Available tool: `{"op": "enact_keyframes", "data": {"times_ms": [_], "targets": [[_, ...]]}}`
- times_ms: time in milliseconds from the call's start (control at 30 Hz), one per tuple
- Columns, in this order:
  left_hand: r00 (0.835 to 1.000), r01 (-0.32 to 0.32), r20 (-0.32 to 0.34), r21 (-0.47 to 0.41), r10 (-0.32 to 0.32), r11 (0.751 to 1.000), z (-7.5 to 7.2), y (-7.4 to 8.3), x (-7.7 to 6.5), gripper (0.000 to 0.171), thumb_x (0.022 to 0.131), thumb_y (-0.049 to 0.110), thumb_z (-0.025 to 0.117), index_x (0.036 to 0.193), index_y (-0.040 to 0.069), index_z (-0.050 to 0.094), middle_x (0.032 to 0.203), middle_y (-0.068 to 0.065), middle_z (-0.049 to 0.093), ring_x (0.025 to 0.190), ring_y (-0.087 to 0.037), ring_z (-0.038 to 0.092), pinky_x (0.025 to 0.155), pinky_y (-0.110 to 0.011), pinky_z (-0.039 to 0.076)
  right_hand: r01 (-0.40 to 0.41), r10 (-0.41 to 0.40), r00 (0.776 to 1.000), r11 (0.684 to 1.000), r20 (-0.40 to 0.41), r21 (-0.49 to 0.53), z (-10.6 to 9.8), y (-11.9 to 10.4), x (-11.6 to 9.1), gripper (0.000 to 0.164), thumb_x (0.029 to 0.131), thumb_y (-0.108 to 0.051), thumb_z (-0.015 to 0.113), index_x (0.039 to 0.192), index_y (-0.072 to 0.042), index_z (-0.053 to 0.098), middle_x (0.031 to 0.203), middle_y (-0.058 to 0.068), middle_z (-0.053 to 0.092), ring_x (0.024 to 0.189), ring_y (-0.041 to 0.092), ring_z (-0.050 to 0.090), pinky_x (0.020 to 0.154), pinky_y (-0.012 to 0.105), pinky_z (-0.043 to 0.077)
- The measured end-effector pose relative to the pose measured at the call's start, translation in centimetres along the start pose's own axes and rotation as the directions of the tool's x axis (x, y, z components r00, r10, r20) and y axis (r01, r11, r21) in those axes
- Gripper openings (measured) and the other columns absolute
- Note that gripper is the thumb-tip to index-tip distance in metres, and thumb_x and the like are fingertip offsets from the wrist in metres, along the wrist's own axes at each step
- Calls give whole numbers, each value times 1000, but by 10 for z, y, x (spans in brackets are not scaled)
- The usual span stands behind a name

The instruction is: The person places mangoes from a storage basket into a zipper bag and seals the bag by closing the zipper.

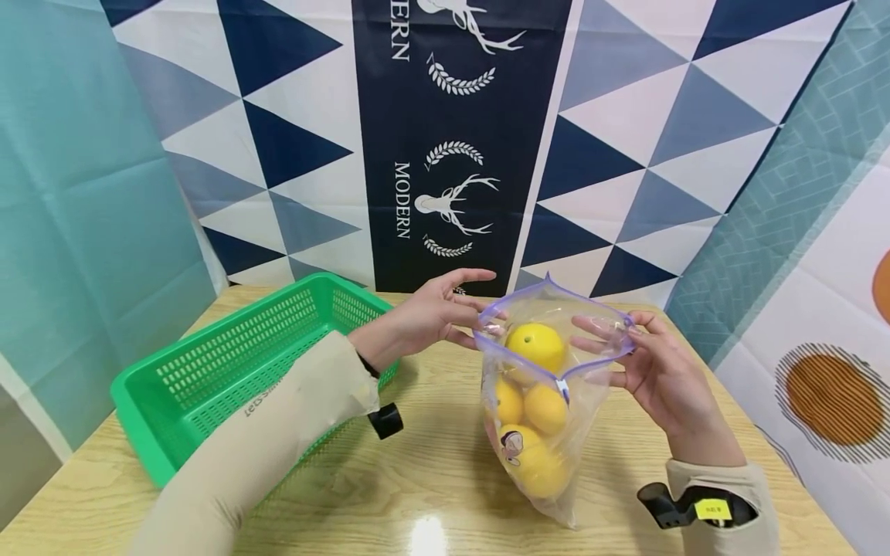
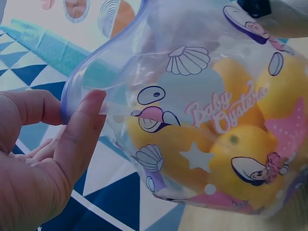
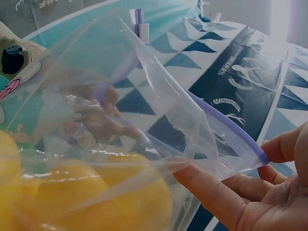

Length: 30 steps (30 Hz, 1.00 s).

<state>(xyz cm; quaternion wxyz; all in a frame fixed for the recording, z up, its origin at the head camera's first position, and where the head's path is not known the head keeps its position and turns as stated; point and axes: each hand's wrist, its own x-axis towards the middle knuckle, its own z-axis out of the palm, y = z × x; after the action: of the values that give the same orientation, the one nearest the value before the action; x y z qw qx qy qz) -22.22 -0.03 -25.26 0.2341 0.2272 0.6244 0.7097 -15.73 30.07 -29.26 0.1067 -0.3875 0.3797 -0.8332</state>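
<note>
A clear zip bag (image 1: 587, 417) with a purple rim and printed shells stands upright on the table, its mouth spread wide. Inside lie several yellow-orange round fruits (image 1: 545, 409), possibly oranges; the topmost fruit (image 1: 536, 347) sits just below the mouth. At the bag's left corner, my left hand (image 1: 434, 313) holds the rim between its fingers, with one finger stretched out above. My right hand (image 1: 664, 374) pinches the opposite corner of the rim, and some of its fingers show through the film. The zip slider (image 1: 562, 386) is at the front of the mouth.
A green perforated basket (image 1: 229, 359) stands at the left of the wooden table (image 1: 417, 463), partly behind my left sleeve. A patterned cloth (image 1: 299, 154) hangs along the table's back edge.
</note>
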Motion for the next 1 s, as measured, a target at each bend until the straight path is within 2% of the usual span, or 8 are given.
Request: {"op": "enact_keyframes", "data": {"times_ms": [200, 367, 533, 667, 833, 1000], "targets": [[1000, -20, 9, -24, 20, 1000, 7, 5, 16, 70, 87, -14, 54, 149, 13, 37, 121, -22, 67, 92, -24, 70, 72, -37, 60, 17, -16, 1000, 998, -16, 62, -8, -3, -2, 42, 107, -1, 8, 115, 4, 49, 138, 34, 49, 124, 46, 53, 87, 52, 52], [999, -31, -22, -69, 30, 997, 13, 6, 31, 70, 87, -13, 56, 149, 14, 38, 122, -21, 66, 92, -25, 70, 72, -37, 60, 32, -24, 993, 997, -114, 67, -11, -6, -4, 35, 108, -2, 13, 111, 4, 47, 137, 32, 52, 122, 45, 54, 84, 51, 54], [996, -50, -76, -151, 39, 987, 12, -1, 37, 67, 89, -10, 58, 149, 15, 40, 128, -21, 63, 97, -28, 70, 69, -31, 60, 40, -30, 978, 998, -206, 49, -15, -3, -5, 31, 108, -3, 17, 107, 3, 47, 134, 30, 55, 120, 44, 57, 85, 52, 53], [994, -70, -100, -230, 47, 971, 8, -11, 36, 63, 93, -7, 58, 149, 14, 40, 127, -21, 62, 96, -26, 70, 69, -28, 59, 50, -39, 976, 998, -212, 47, -18, 1, -3, 34, 108, -1, 16, 107, 5, 49, 133, 30, 56, 119, 45, 58, 86, 53, 52], [992, -113, -96, -328, 86, 938, 8, -23, 33, 59, 96, -5, 54, 150, 13, 38, 120, -14, 60, 88, -20, 68, 70, -26, 58, 47, -27, 981, 994, -190, 101, -20, 3, -2, 37, 107, -1, 14, 107, 7, 50, 134, 32, 54, 120, 47, 56, 88, 55, 51], [990, -140, -82, -404, 116, 904, 13, -34, 30, 59, 98, -7, 47, 152, 12, 35, 135, -22, 53, 90, -16, 70, 72, -24, 58, 31, -5, 981, 991, -193, 131, -20, 4, -3, 39, 107, -1, 13, 108, 7, 51, 135, 32, 54, 121, 47, 55, 89, 55, 50]]}}
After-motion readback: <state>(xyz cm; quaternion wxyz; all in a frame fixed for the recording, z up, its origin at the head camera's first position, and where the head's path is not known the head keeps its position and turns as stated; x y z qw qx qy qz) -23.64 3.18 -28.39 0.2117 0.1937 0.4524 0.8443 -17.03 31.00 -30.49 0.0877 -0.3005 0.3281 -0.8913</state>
